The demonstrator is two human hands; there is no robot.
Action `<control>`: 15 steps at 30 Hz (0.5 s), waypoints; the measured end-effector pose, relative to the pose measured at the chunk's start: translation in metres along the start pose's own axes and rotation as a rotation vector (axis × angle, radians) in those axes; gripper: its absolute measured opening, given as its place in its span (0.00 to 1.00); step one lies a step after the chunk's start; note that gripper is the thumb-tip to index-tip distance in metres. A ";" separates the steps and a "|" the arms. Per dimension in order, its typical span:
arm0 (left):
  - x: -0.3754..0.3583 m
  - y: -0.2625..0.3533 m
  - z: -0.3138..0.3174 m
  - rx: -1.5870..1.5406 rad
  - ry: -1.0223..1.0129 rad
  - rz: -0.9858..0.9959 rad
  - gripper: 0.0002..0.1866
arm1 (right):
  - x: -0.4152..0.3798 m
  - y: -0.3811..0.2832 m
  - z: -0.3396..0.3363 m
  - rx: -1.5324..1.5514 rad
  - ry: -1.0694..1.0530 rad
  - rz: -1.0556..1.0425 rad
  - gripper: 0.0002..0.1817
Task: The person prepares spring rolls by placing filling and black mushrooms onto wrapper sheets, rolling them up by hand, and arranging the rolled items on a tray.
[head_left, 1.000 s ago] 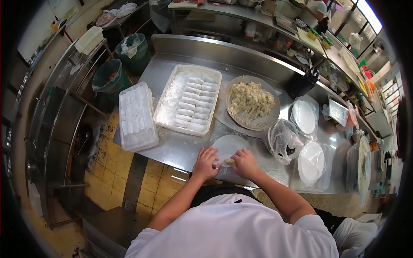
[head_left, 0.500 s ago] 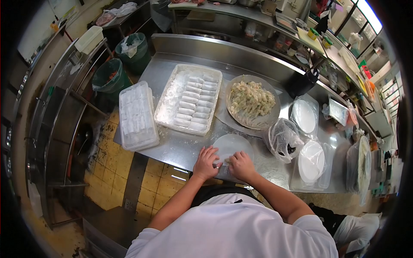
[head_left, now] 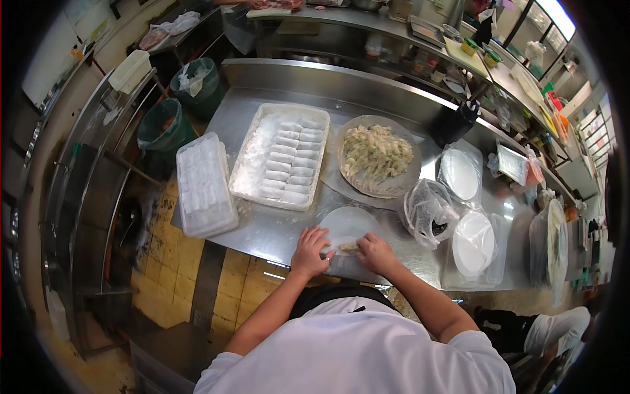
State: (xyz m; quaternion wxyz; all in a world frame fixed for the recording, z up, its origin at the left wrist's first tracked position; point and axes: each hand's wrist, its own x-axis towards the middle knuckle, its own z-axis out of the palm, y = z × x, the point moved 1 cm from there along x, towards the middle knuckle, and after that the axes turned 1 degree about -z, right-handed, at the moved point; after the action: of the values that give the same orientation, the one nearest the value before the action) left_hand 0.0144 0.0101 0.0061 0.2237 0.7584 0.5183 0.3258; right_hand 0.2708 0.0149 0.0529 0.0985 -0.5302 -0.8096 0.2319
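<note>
A round, thin, translucent wrapper (head_left: 348, 224) lies flat on the steel table in front of me. A small strip of pale filling (head_left: 347, 248) rests near its close edge, between my hands. My left hand (head_left: 310, 253) lies at the wrapper's left edge, fingers spread and thumb by the filling. At the right edge, my right hand (head_left: 375, 254) has its fingers curled together on the wrapper beside the filling; its fingertips are partly hidden. Beyond, a wide round dish (head_left: 408, 180) bears a heap of pale filling mixture (head_left: 377, 152). White-dusted rolls (head_left: 289, 157) lie in rows in a white tray (head_left: 244, 189).
A lidded container (head_left: 203, 184) of rolls stands at the table's left end. To the right are a plastic bag (head_left: 426, 213), bagged white oval plates (head_left: 473, 243) and a black container (head_left: 459, 123). Green bins (head_left: 164, 125) stand left. Another person's leg (head_left: 558, 328) shows at lower right.
My right hand has shifted slightly right, away from my left thumb, and more of the filling strip shows between them. The whole view has shifted slightly.
</note>
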 end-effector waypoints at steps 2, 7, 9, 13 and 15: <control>0.000 0.001 -0.001 0.000 -0.001 0.004 0.14 | -0.002 0.002 -0.002 0.015 -0.008 0.030 0.13; 0.002 0.001 -0.002 -0.001 -0.013 -0.001 0.13 | -0.005 -0.002 -0.014 0.095 0.083 0.033 0.14; 0.001 0.002 -0.002 -0.001 -0.014 -0.003 0.13 | -0.004 0.006 -0.007 0.090 0.081 -0.030 0.13; 0.001 0.000 -0.001 0.015 -0.001 0.010 0.14 | -0.004 0.011 0.005 0.061 0.121 -0.091 0.08; 0.002 0.001 0.000 0.021 0.017 0.025 0.15 | -0.006 0.005 0.001 0.115 0.190 -0.001 0.07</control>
State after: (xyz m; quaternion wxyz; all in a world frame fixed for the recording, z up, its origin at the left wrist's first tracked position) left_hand 0.0154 0.0114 0.0071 0.2070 0.7643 0.5142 0.3296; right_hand 0.2765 0.0106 0.0501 0.2051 -0.5429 -0.7823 0.2264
